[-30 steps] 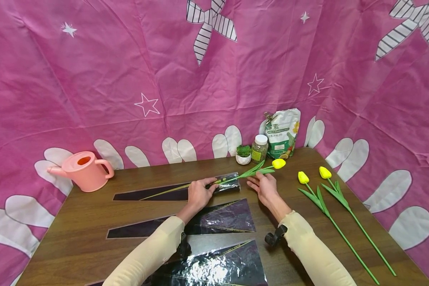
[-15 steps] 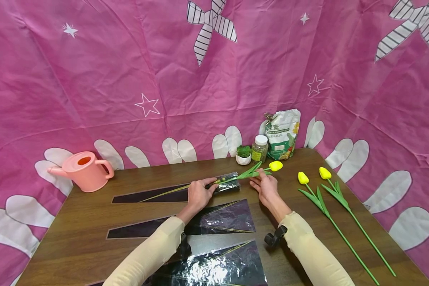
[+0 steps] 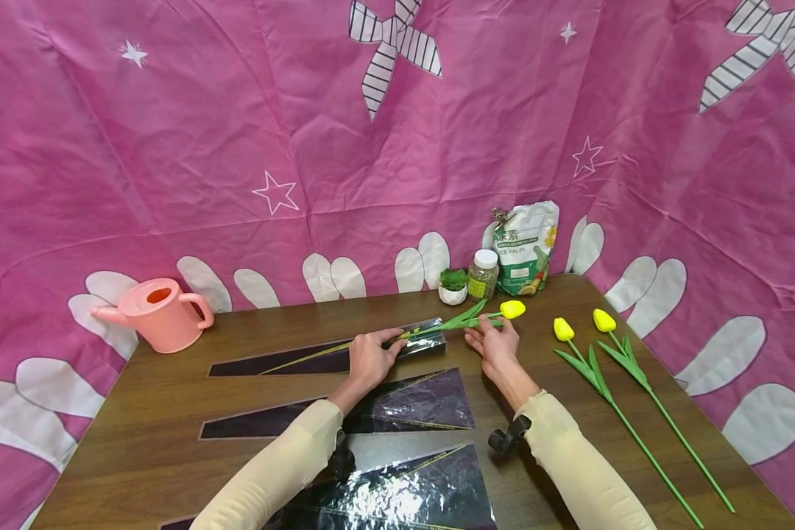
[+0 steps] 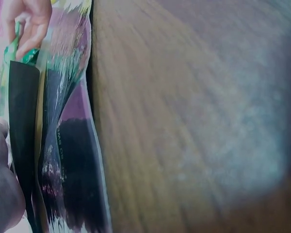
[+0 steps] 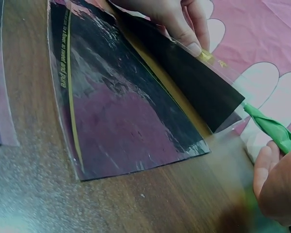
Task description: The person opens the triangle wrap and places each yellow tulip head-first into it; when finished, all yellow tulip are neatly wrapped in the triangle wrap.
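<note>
A yellow tulip (image 3: pixel 513 309) with green leaves lies toward the right, its stem running down into a long black flower sleeve (image 3: pixel 334 360). My left hand (image 3: pixel 369 361) pinches the sleeve's upper layer near its wide mouth; the right wrist view shows thumb and finger on the clear edge. With my right hand (image 3: pixel 499 353) I hold the tulip by its leaves, just below the bloom. In the right wrist view the leaves (image 5: pixel 276 128) meet the corner of the raised black flap (image 5: pixel 199 87). The left wrist view has my right hand (image 4: pixel 34 22) at the top.
Two more black sleeves (image 3: pixel 424 401) (image 3: pixel 450 478) lie nearer the front. Two yellow tulips (image 3: pixel 563 330) (image 3: pixel 604 321) lie at the right. Along the back stand a pink watering can (image 3: pixel 159 316), a small potted plant (image 3: pixel 453 287), a jar (image 3: pixel 483 276) and a white-green bag (image 3: pixel 526 246).
The tulip and my right fingers around its leaves have shifted slightly; the bloom sits a little further left and closer to the sleeve. My left hand stays in place.
</note>
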{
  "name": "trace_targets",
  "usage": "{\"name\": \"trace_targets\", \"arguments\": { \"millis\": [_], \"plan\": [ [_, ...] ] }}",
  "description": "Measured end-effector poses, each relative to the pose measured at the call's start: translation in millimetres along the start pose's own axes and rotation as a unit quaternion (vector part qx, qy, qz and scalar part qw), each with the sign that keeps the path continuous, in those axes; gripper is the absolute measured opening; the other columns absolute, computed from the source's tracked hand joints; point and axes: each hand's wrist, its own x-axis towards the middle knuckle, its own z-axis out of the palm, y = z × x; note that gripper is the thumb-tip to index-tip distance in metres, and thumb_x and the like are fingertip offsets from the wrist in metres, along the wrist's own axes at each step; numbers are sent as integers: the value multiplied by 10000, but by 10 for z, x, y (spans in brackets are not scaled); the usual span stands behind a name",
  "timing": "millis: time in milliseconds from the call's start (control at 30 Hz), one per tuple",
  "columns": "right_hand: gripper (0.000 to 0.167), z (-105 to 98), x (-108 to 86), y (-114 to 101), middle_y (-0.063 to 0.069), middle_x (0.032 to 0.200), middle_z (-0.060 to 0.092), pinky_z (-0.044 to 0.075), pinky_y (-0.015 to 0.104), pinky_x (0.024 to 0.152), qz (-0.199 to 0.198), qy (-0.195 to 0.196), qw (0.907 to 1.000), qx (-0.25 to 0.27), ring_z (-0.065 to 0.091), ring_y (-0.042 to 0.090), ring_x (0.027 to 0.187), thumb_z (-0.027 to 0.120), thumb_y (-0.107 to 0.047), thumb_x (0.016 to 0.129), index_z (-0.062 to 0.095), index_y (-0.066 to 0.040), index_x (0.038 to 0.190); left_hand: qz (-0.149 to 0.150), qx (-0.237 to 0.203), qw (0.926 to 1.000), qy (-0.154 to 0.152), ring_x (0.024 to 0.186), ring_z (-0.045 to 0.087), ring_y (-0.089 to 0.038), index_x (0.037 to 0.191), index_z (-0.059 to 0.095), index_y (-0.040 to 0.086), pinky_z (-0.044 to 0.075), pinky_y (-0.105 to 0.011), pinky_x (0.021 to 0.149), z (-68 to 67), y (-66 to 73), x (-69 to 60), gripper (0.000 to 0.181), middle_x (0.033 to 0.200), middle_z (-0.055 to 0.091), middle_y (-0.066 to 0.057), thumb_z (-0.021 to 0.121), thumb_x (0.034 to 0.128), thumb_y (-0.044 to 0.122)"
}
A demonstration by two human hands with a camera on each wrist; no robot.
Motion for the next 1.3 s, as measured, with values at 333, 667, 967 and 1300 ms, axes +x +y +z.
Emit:
{"name": "trace_targets", "arguments": {
  "millis": [333, 667, 967, 1300],
  "plan": [
    [178, 23, -20, 18, 78, 882, 684, 594, 331, 712, 189, -157, 9997, -49, 735, 185, 779, 532, -120, 1045, 460, -41, 1187, 62, 23, 10000, 45, 564, 634, -148, 1043, 812, 155, 527, -401, 596, 8, 9, -6, 220, 933, 760, -49, 837, 828, 196],
    [125, 50, -51, 60, 49, 812, 661, 596, 319, 667, 257, -175, 9994, 125, 736, 185, 751, 569, -78, 1021, 475, -51, 1098, 95, -1, 9998, 197, 766, 729, -261, 1024, 814, 151, 545, -442, 634, 23, 12, -7, 207, 953, 760, -45, 839, 822, 186],
    [123, 94, -69, 83, 48, 817, 652, 591, 294, 683, 307, -210, 9993, 57, 711, 150, 690, 576, -46, 1011, 503, 3, 1097, 263, 47, 9991, 327, 844, 735, -281, 1014, 815, 151, 549, -470, 647, 55, 4, -14, 213, 981, 760, -31, 849, 805, 179],
    [309, 61, -47, 20, 171, 1105, 620, 555, 363, 861, 1442, -668, 9873, 48, 696, 204, 875, 491, -76, 1051, 467, 78, 1317, 328, 136, 9984, 451, 806, 735, -282, 997, 820, 169, 539, -473, 604, 80, 0, -12, 203, 980, 761, -14, 854, 799, 198]
  ]
}}
